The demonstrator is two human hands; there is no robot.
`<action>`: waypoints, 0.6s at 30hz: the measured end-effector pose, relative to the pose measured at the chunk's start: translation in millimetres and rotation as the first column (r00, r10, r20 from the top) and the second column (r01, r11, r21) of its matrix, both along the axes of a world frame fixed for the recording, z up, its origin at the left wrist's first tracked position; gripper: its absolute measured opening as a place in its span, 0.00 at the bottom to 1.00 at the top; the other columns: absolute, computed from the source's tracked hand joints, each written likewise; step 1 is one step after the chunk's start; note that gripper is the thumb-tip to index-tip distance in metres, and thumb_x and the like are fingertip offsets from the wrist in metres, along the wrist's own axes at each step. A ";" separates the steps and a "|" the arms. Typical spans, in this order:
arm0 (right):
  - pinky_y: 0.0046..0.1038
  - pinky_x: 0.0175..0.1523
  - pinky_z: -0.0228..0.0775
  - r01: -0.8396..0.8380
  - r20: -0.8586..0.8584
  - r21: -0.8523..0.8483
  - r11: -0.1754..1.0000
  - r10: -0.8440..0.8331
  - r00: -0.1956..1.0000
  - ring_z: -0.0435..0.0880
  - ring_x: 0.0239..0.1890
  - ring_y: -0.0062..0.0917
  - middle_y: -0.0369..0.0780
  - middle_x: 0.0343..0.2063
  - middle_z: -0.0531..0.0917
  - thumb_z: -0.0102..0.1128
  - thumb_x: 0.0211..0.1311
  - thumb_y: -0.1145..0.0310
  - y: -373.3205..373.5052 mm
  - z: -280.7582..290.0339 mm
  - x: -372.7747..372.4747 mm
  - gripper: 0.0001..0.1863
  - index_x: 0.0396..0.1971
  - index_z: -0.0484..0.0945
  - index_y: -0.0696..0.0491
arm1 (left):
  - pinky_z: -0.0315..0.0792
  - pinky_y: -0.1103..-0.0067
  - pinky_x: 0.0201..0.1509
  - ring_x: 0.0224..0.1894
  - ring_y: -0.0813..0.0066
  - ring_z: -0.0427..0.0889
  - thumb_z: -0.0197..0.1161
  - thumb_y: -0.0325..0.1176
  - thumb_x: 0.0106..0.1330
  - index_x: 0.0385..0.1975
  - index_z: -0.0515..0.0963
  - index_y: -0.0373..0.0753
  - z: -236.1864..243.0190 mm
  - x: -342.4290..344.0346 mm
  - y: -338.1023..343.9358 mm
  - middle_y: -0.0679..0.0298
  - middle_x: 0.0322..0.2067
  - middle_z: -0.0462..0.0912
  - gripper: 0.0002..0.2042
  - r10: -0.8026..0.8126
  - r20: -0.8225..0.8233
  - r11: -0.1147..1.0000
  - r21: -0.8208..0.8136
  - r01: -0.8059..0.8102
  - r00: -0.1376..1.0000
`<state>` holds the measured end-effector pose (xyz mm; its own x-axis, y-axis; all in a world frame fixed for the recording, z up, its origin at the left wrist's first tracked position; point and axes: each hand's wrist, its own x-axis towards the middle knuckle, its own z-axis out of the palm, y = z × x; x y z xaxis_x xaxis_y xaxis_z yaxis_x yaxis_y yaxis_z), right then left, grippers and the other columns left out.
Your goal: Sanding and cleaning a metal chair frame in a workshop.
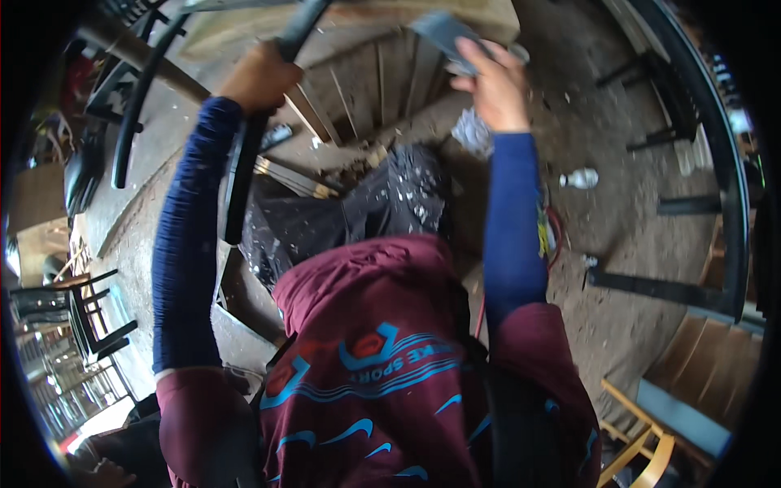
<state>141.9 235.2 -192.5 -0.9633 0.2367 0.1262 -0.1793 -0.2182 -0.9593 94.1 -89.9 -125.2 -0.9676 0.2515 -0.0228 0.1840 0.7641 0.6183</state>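
My left hand is closed round a long black wooden bar, which slants up past my fist to the top edge. My right hand is raised at the upper right, pinching a grey folded sheet that looks like sandpaper. Motion blurs the sheet a little, and it is apart from the bar. Behind it lies a pale wooden board with slats beneath. Just below my right hand, a crumpled whitish cloth or bag rests on the floor.
A clear bottle lies on the floor to the right. Black furniture frames stand at the right, with more at the left, including a black chair. A red cord or hose runs beside my right arm. Wooden furniture is at lower right.
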 end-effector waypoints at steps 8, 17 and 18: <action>0.28 0.17 0.74 0.346 0.748 0.357 0.868 -0.487 0.452 0.84 0.16 0.27 0.43 0.28 0.87 0.61 0.69 0.64 210.8 -237.8 299.1 0.14 0.50 0.80 0.54 | 0.74 0.76 0.17 0.14 0.75 0.78 0.61 0.32 0.61 0.35 0.74 0.28 -3.6 -7.4 42.8 0.61 0.16 0.77 0.12 -0.103 -0.004 0.994 0.022 0.103 0.995; 0.41 0.34 0.82 -0.277 0.601 0.779 0.562 -0.547 0.583 0.89 0.31 0.41 0.49 0.35 0.87 0.71 0.58 0.55 188.5 -279.6 289.8 0.23 0.48 0.84 0.53 | 0.69 0.78 0.15 0.12 0.78 0.73 0.60 0.34 0.64 0.29 0.74 0.34 -22.3 -35.6 83.7 0.67 0.15 0.74 0.09 -0.050 0.103 0.996 0.075 0.042 0.993; 0.43 0.41 0.82 -0.432 0.579 0.809 0.399 -0.667 0.468 0.89 0.36 0.45 0.52 0.38 0.87 0.71 0.56 0.51 196.5 -281.8 265.3 0.23 0.44 0.86 0.54 | 0.69 0.78 0.15 0.12 0.77 0.75 0.60 0.34 0.63 0.26 0.73 0.34 -5.0 -23.3 77.5 0.65 0.14 0.74 0.10 -0.005 0.110 0.998 0.069 -0.002 0.994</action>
